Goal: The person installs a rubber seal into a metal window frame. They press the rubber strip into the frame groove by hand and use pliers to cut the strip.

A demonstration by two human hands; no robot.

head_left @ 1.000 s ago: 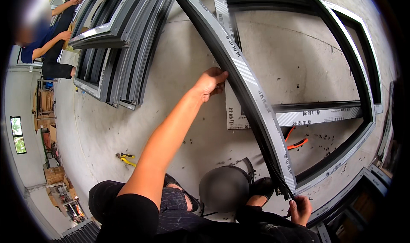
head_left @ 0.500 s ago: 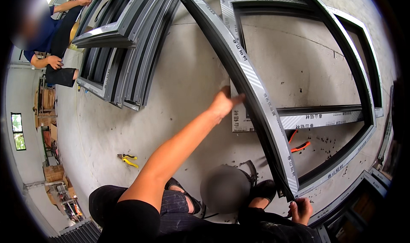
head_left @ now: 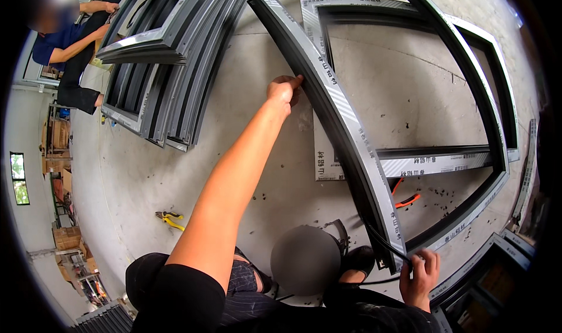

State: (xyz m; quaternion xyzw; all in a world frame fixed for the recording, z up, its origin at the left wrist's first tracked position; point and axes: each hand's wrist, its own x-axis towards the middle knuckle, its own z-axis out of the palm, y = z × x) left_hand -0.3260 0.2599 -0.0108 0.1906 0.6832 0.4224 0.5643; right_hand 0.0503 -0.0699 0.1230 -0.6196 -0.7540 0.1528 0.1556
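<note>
1. The right hand [head_left: 420, 272] is closed, thumb against curled fingers, on a thin black strip [head_left: 381, 238] at the near end of the frame's long bar.
2. From that hand the strip runs up along the dark side of the bar; a dark length also trails leftward from the hand, above the floor.
3. The left hand [head_left: 284, 91] reaches far up the same bar, fingers bent and fingertips against its dark outer side; whether they pinch anything there, I cannot tell.
4. The large frame [head_left: 355, 125], dark with pale printed film on its face, stands before the person, its long bar slanting from top centre down to the right hand.
5. Beyond it, a second frame [head_left: 436, 164] lies on the floor [head_left: 134, 180], partly hidden by the first.
6. An orange-handled tool [head_left: 408, 202] lies on the floor, seen through the large frame's opening.
7. Yellow-handled pliers [head_left: 170, 219] lie left of the left forearm.
8. At upper left, more frames lean in a stack [head_left: 190, 87], with another person [head_left: 51, 47] beside them, hands near its edge.
</note>
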